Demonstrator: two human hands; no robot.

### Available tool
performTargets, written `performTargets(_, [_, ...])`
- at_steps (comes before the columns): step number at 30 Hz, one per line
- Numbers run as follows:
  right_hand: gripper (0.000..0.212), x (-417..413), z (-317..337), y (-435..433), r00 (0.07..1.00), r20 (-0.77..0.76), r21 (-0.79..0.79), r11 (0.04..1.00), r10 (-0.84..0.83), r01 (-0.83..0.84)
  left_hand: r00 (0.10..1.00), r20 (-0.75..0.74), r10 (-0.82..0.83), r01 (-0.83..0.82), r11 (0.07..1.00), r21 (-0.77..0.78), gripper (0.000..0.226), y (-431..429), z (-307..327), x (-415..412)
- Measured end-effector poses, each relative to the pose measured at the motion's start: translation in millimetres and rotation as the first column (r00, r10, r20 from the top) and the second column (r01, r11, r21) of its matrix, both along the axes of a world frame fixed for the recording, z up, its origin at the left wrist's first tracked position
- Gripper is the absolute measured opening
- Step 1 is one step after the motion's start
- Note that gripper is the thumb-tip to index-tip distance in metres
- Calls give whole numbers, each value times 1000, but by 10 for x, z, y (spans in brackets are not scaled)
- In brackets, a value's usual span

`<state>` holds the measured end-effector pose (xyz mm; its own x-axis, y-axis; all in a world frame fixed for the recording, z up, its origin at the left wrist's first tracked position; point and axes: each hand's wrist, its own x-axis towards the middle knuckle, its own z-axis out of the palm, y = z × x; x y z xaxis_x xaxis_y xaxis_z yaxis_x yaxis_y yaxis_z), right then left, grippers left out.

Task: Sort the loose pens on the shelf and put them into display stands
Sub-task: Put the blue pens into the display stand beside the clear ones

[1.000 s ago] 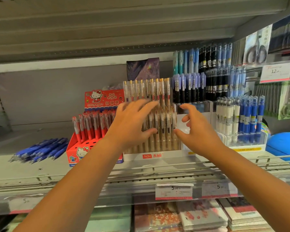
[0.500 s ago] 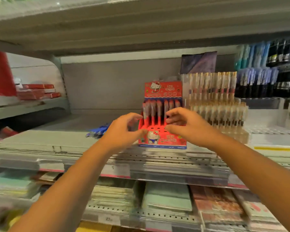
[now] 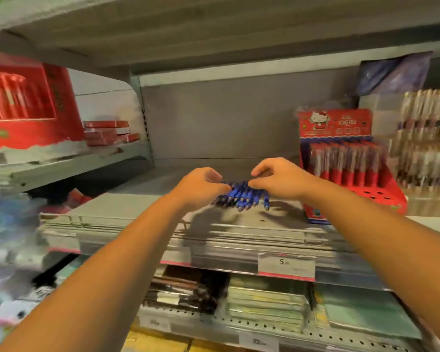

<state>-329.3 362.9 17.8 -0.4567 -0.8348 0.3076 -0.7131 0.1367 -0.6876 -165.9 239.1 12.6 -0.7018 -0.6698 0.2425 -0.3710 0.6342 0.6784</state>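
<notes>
Grey shelf [image 3: 127,209]: a red display stand [image 3: 341,125] with a white cartoon cat on its header stands to the right of both hands, nearer the right hand [image 3: 282,179] than the left hand [image 3: 201,186]. Both hands hover with curled fingers over the loose blue pens [image 3: 241,198], which lie side by side on the shelf between the fingertips, long axes roughly front-to-back; whether either hand actually grips cannot be told through the blur. Legible writing: "5" on the price tag [image 3: 286,265]; header print unreadable.
</notes>
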Motion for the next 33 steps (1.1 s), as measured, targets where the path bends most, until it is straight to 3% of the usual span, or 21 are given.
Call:
performTargets(4, [25,-149,45,-432,994,-101,171,984,-29,46,990,128,54,-53,998,-15,41,-393,-19,-262])
performTargets(7, [32,-281,68,-702,973,-232,436,892,-16,118,966,253,50,-66,996,56,79,-610,-56,-496])
performTargets(9, [31,-359,75,-862,959,-281,579,802,28,146,917,399,13,-59,993,102,89,-691,-51,-638])
performTargets(14, [30,-506,84,-1127,976,-217,720,678,19,147,793,604,-79,-50,980,194,99,-832,-13,-932])
performTargets(18, [27,-515,56,-1251,984,-178,737,662,-1,134,762,634,-132,-48,965,259,81,-1049,28,-1032])
performTargets(22, [25,-489,42,-1313,988,-147,688,712,-53,141,734,640,-227,61,960,272,32,-1059,66,-1093])
performTargets(25, [26,-447,33,-1325,986,-126,671,722,-110,167,689,654,-312,185,948,258,28,-982,99,-1095])
performTargets(29, [16,-376,5,-1370,978,-120,676,707,-170,206,703,623,-343,288,938,190,28,-1103,110,-1051])
performTargets(33, [20,-322,-14,-1379,964,-185,681,682,-193,268,680,644,-351,329,931,160,26,-1133,20,-1070])
